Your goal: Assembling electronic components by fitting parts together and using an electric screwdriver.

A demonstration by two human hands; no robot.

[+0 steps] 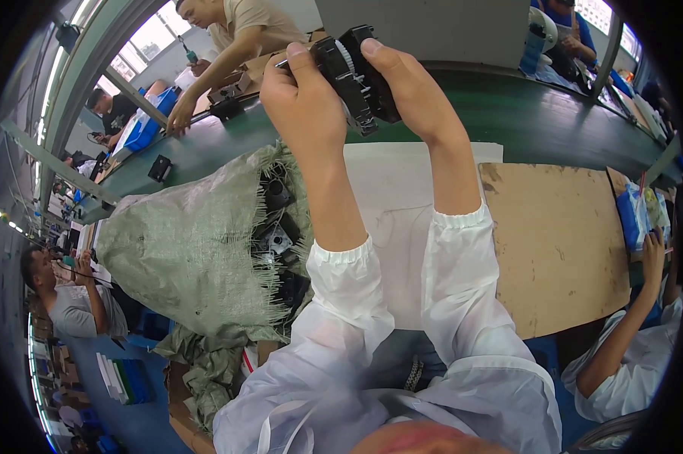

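Above the far edge of the worktop, my left hand (304, 98) and my right hand (419, 94) are both closed on a black plastic mechanism (383, 91) with a pale toothed ring (344, 57) in its middle. My left fingers grip its left side, and the right hand clasps the other side with the thumb on top. Whether it is one piece or two halves pressed together, I cannot tell. Beneath my hands lies a white sheet (372, 163). To the left, a woven greenish sack (183, 234) has a frayed open mouth showing several black parts (279, 239).
Brown cardboard (561, 242) lies right of the sheet. Beyond runs a green conveyor belt (523, 113), carrying a small black part (160, 168) at left. Across it a person (243, 30) reaches over the belt. Another person's arm (621, 325) is close at right. A cardboard box (181, 408) stands lower left.
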